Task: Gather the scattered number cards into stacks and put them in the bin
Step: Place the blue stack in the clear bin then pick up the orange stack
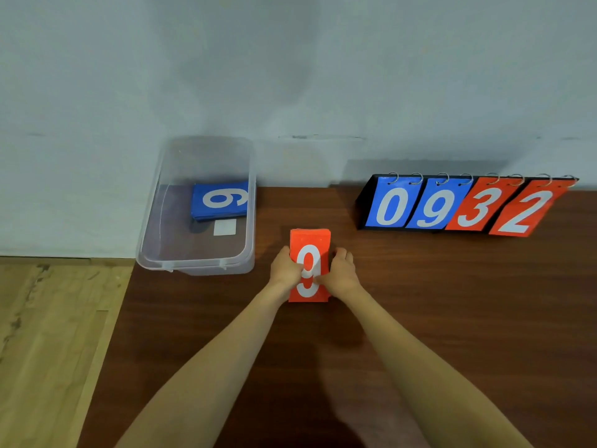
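A stack of red number cards (310, 242), with a white 9 on the top card, lies on the dark wooden table (420, 318) just right of the bin. My left hand (284, 268) grips its left edge and my right hand (343, 270) grips its right edge, thumbs over the top card. The clear plastic bin (151, 234) stands at the table's far left corner. Inside it lies a stack of blue number cards (219, 200) showing a white 6.
A black flip scoreboard (363, 202) stands at the back right against the wall, its ringed cards reading 0 and 9 in blue, 3 and 2 in red. A white sticker (224, 227) sits on the bin's floor. Light wooden flooring (48, 334) lies beyond the table's left edge.
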Motion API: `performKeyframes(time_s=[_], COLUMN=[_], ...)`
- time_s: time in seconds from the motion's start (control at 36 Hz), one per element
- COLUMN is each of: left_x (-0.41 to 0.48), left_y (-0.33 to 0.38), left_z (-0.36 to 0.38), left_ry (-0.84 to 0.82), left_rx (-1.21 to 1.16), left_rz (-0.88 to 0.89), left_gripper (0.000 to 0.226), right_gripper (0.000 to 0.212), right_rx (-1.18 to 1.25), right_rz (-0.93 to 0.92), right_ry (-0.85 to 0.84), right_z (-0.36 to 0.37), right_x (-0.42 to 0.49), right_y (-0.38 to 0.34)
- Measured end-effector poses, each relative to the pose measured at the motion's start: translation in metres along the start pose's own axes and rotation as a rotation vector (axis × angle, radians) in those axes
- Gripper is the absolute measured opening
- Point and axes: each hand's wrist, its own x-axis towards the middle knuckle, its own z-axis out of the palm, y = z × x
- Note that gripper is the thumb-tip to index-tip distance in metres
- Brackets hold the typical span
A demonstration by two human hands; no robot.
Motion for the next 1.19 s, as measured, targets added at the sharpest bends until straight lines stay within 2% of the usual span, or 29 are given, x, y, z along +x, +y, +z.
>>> performKeyframes(time_s=[0.08,0.19,0.28,0.33,0.47,0.67,0.72,0.81,0.89,1.0,1.08,1.19], left_x=[-0.004,-0.014,-0.019,-0.021,-0.025,-0.031,-0.036,-0.042,-0.047,-0.055,-0.055,-0.049], left_y=[0.000,0.002,0.007,0.008,0.004,0.014,0.023,0.042,0.065,0.085,0.084,0.069], left_z=[-0.001,-0.007,-0.010,-0.010,-0.006,-0.010,-0.014,-0.023,-0.039,-0.072,-0.104,-0.149], left_ry=[-0.018,0.004,0.037,0.074,0.133,0.157,0.165,0.195,0.262,0.357,0.448,0.443], left_rx=[-0.030,-0.151,-0.139,-0.095,-0.029,-0.031,-0.051,-0.093,-0.141,-0.207,-0.187,-0.186], left_rz=[0.088,0.307,0.404,0.447,0.453,0.447,0.476,0.521,0.567,0.595,0.564,0.481], left_gripper=[0.048,0.046,0.040,0.037,0.049,0.031,0.031,0.033,0.033,0.034,0.037,0.035], right_gripper=[0.070,0.039,0.026,0.027,0.040,0.027,0.028,0.030,0.029,0.032,0.035,0.038], right_rx=[0.075,0.309,0.313,0.278,0.212,0.287,0.337,0.350,0.251,-0.007,-0.214,-0.378], right_rz=[-0.032,-0.243,-0.362,-0.418,-0.457,-0.369,-0.416,-0.579,-0.719,-0.869,-0.905,-0.956], right_ry=[-0.004,0.090,0.172,0.196,0.180,0.190,0.219,0.254,0.287,0.320,0.320,0.227], right_z=[-0.006,-0.018,-0.021,-0.020,-0.015,-0.019,-0.027,-0.047,-0.071,-0.091,-0.087,-0.066], right_x=[-0.002,-0.014,-0.017,-0.018,-0.025,-0.029,-0.033,-0.041,-0.045,-0.048,-0.048,-0.050], right_y=[0.000,-0.004,-0.008,-0.008,-0.011,-0.015,-0.020,-0.038,-0.068,-0.121,-0.163,-0.209])
